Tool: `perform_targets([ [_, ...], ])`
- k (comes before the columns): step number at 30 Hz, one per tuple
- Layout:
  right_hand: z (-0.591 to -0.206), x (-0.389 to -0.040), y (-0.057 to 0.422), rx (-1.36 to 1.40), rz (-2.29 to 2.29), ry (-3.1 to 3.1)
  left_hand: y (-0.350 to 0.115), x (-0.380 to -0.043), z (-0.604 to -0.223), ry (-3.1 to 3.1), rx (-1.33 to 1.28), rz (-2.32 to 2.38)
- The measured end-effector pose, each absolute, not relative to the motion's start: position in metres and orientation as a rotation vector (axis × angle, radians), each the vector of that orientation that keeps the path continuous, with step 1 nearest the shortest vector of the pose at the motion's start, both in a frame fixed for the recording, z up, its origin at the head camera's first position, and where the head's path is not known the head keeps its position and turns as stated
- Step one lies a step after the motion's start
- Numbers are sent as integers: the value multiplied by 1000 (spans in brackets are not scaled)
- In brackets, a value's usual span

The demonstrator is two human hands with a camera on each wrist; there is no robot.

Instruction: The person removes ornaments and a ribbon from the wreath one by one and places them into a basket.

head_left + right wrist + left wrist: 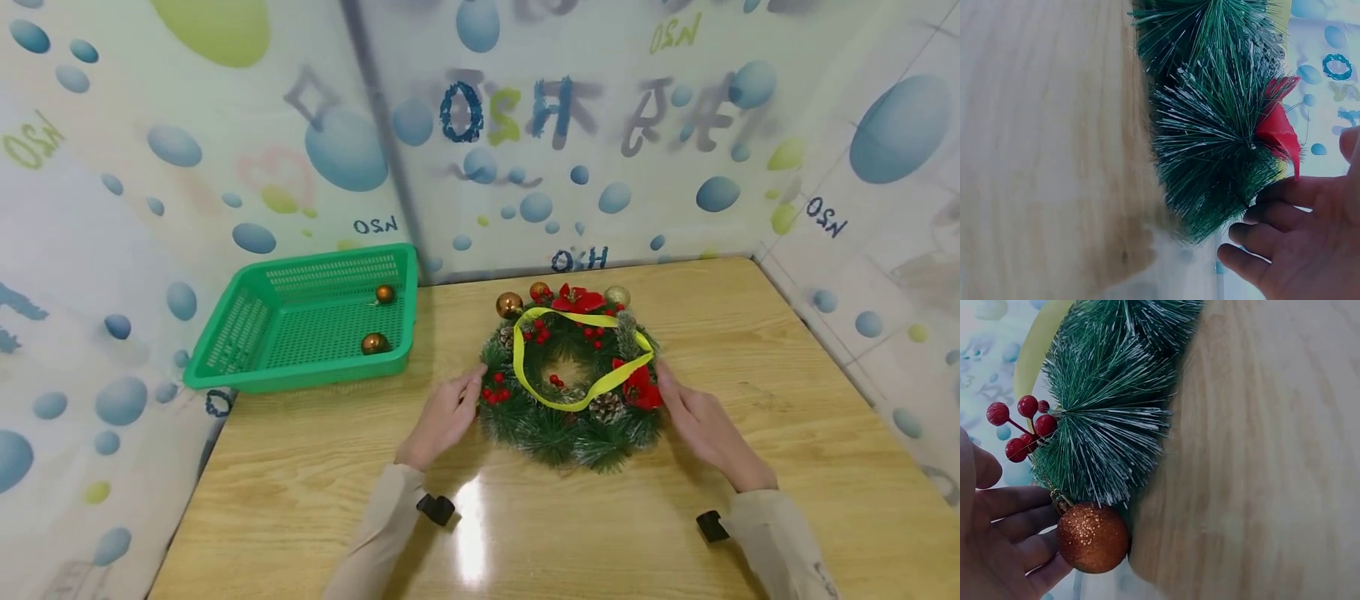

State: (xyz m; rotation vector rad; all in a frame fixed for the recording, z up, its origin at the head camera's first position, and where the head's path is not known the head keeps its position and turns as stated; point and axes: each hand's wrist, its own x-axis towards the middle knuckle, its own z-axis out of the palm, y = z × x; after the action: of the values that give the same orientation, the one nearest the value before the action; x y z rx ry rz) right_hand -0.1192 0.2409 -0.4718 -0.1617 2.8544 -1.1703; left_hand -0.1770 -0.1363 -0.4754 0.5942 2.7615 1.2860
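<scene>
A green Christmas wreath [555,437] lies on the table, trimmed with red berries, red flowers [641,387], pinecones and shiny balls. A yellow ribbon [517,358] loops loosely over its top. At the wreath's left edge rests my left hand [444,417], its fingers fairly straight and the thumb apart. In the left wrist view those fingers [1029,550] reach beside a glittery copper ball [1093,539] under a berry sprig [1027,425]. My right hand [708,429] touches the right edge by a red flower; the right wrist view shows its extended fingers [1279,215] against the green needles.
A green plastic basket [300,379] stands at the table's back left, holding two copper balls [375,343]. The wooden table [315,500] meets a patterned sheet [600,150] at its back. Black straps [437,508] sit at both wrists.
</scene>
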Motion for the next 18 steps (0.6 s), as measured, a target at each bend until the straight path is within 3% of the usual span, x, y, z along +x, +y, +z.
perform_targets([
  [18,-463,-152,246,-146,-1102,2827,-133,-152,-481,2779,649,1305],
])
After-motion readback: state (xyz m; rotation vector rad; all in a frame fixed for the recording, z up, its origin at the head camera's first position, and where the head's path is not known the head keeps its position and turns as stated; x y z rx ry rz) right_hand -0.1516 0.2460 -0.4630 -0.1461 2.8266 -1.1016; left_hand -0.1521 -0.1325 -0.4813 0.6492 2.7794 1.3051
